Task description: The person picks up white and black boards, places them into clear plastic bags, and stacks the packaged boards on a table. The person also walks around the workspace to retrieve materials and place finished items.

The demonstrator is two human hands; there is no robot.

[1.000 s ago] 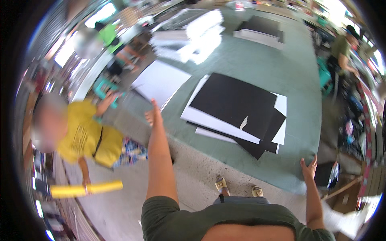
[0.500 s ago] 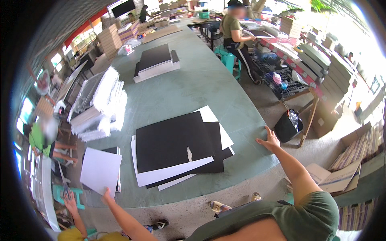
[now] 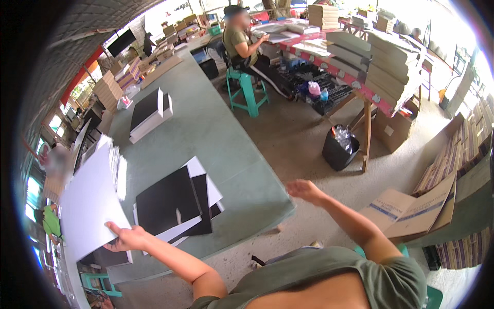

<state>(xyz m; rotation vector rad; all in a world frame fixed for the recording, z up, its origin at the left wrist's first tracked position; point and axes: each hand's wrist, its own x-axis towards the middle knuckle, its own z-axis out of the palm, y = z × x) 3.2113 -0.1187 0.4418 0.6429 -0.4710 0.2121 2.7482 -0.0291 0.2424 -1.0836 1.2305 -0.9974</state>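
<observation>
My left hand [image 3: 122, 238] is closed on the near edge of a large white sheet [image 3: 90, 203], thumb on top. The sheet is raised and tilted over the table's left side, hiding part of what lies behind it. Just below its lower edge shows a dark board [image 3: 107, 256] on a small pile. Beside it lies a loose pile of black sheets [image 3: 167, 198] and white sheets [image 3: 213, 190], fanned unevenly; the top black one has a pale torn patch. My right hand [image 3: 306, 191] is open and holds nothing, at the table's near right corner.
The long green-grey table [image 3: 236, 159] carries a neat black-topped stack [image 3: 149, 116] farther off. Plastic-wrapped bundles [image 3: 119, 170] lie behind the raised sheet. A person [image 3: 239, 46] sits on a green stool [image 3: 247, 95] across the aisle. A black bin [image 3: 339, 149] and flattened cartons [image 3: 411, 208] are on the right.
My left hand has lifted the white sheet off the small pile. My right hand has come off the tabletop. The view has turned right; the scissors beside the table are out of sight.
</observation>
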